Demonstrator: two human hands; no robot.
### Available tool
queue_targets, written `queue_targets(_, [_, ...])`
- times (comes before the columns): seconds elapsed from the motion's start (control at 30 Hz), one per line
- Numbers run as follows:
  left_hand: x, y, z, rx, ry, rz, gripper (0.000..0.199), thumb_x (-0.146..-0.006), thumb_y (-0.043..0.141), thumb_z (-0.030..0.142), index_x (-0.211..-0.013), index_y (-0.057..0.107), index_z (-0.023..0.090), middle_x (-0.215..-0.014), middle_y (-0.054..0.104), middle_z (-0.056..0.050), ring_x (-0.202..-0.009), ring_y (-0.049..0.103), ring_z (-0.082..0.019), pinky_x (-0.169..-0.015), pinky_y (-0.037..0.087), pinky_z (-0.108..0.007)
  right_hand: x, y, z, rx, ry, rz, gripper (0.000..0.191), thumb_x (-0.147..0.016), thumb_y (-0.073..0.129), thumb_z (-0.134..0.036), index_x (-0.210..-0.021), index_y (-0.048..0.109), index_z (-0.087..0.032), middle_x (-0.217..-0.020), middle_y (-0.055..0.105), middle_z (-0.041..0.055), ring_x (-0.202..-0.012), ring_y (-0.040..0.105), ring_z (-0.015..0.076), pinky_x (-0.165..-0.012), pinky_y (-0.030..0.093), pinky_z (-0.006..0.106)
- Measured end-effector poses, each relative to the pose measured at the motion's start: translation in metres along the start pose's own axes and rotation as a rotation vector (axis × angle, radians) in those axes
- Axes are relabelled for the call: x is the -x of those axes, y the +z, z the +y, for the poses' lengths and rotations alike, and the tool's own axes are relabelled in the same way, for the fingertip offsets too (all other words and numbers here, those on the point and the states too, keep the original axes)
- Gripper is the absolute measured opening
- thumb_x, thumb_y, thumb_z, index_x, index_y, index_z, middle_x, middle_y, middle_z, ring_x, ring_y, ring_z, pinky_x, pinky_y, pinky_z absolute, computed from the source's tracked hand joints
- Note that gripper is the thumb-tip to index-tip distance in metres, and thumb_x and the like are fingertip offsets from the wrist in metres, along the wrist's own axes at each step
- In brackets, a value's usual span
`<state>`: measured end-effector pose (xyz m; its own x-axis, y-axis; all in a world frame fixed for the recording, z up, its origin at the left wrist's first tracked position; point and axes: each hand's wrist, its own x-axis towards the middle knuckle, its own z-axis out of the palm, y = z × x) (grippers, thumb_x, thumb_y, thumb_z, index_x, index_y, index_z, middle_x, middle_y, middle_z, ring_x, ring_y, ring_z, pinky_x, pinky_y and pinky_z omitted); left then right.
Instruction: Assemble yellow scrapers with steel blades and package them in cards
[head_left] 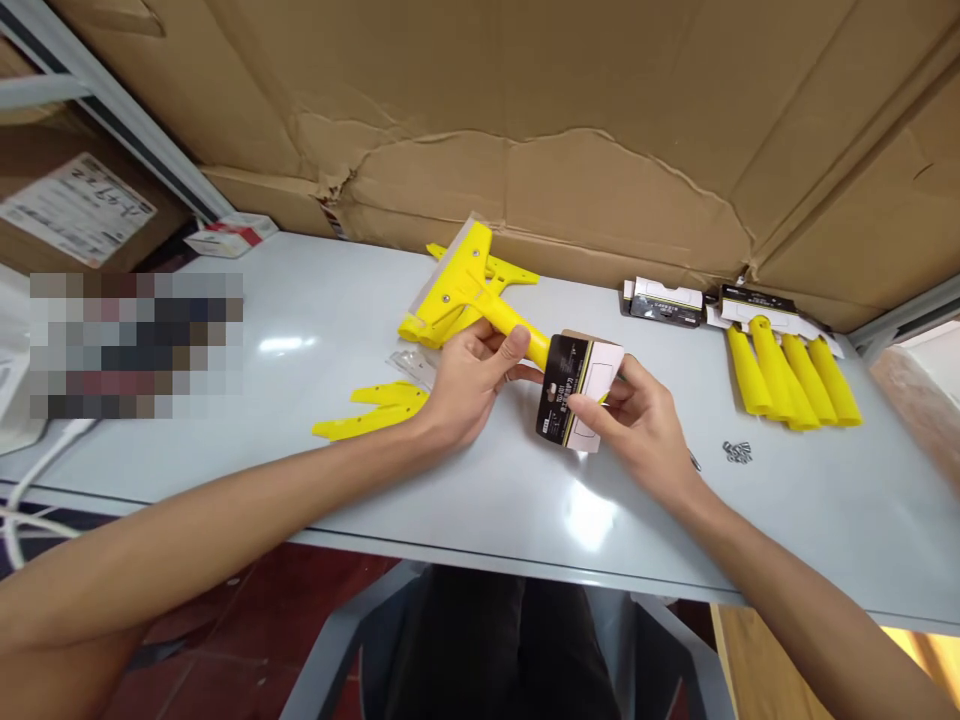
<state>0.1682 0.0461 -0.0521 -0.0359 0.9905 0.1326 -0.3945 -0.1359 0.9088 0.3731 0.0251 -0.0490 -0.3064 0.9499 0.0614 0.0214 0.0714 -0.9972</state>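
Yellow scraper (480, 285), wide head with clear-edged blade and two screws, handle angled down to the right, held above the table (262, 450); left hand (469, 385) pinches the handle between thumb and fingers. Right hand (637, 415) pinches a black-and-white card (577, 392) at the handle's end. Pale glossy table, yellow pieces (382, 408) near left forearm, four yellow handles (795, 375) and small screws (738, 453) at right; brown cardboard (525, 130) behind, reddish floor (247, 620) below
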Motion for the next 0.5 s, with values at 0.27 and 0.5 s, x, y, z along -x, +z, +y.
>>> queue_targets(0.27, [-0.004, -0.006, 0.002, -0.092, -0.014, -0.078, 0.041, -0.069, 0.105, 0.047, -0.089, 0.082, 0.020, -0.096, 0.079, -0.004, -0.091, 0.071, -0.019, -0.083, 0.058, -0.030, 0.002, 0.005, 0.002, -0.242, 0.118, 0.011, 0.047, -0.077, 0.100, -0.033, -0.111, 0.070, -0.024, -0.104, 0.079, 0.0017, -0.091, 0.076, 0.0170, -0.072, 0.067, 0.027])
queue_targets(0.5, [0.000, -0.008, -0.008, -0.062, -0.210, -0.374, 0.071, -0.085, 0.080, 0.080, -0.124, 0.078, 0.020, -0.117, 0.080, -0.012, -0.096, 0.075, -0.025, -0.083, 0.061, -0.036, 0.002, -0.002, 0.000, -0.328, 0.074, 0.028, 0.041, -0.081, 0.097, -0.029, -0.111, 0.069, -0.022, -0.099, 0.079, 0.0008, -0.077, 0.077, 0.0161, -0.063, 0.069, 0.029])
